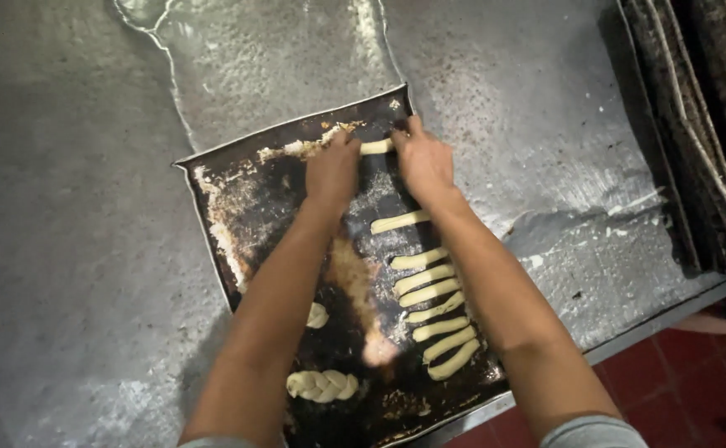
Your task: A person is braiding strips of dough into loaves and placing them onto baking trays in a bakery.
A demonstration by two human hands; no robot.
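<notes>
Both of my hands reach to the far end of a dark, greasy baking tray (230, 207). My left hand (332, 168) and my right hand (423, 160) grip the two ends of a pale dough strip (376, 147) that shows between them. Nearer to me, several more dough strips (429, 294) lie in a row along the tray's right side, under my right forearm. A braided dough piece (323, 386) rests at the tray's near left, and another dough piece (318, 315) is partly hidden by my left forearm.
The tray lies on a worn metal table (72, 207) smeared with flour. A stack of dark trays (695, 141) stands at the right edge. Red floor tiles (678, 390) show beyond the table's near right edge.
</notes>
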